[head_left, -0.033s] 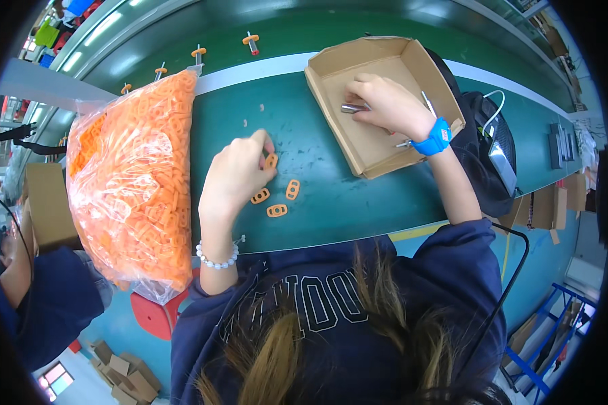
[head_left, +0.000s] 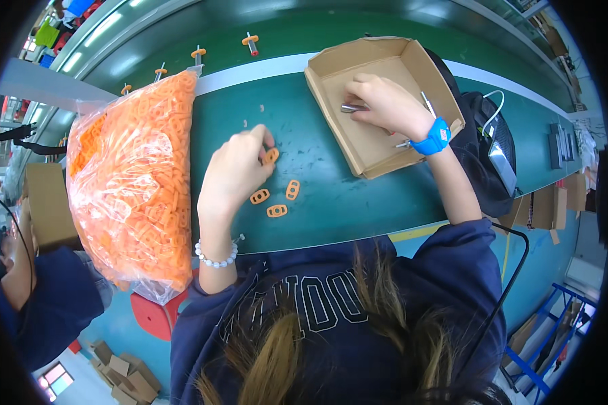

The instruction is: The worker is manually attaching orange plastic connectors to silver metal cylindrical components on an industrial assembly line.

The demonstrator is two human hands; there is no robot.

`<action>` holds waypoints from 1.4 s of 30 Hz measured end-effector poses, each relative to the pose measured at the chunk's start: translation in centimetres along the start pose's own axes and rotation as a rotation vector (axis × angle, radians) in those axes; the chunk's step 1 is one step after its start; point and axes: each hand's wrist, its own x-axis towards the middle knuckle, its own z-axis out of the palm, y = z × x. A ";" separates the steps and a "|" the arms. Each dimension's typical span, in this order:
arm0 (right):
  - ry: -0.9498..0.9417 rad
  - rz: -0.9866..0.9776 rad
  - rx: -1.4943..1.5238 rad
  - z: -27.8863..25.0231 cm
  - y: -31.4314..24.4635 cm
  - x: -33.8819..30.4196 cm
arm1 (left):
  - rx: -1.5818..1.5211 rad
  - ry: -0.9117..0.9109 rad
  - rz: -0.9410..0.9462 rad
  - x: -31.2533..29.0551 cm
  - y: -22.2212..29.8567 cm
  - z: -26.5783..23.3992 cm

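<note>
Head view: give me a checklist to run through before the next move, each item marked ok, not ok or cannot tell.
1. Left hand has an orange piece at its fingertips: ok.
2. Right hand has a metal cylinder in its fingers: ok.
3. Cylinder's end under the right hand visible: cannot tell its condition, hidden.
4. Cardboard box free of other parts: not ok, a slim rod shows beside the right hand.
5. Three loose orange pieces lying on the green table: ok.

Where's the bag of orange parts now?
Head view, left side: the clear bag of orange parts sits left of the left hand, with the open cardboard box farther right.
</note>
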 end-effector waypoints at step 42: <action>0.567 0.109 0.629 -14.3 -2.7 1.0 | -0.970 -0.017 0.349 10.7 8.1 -2.7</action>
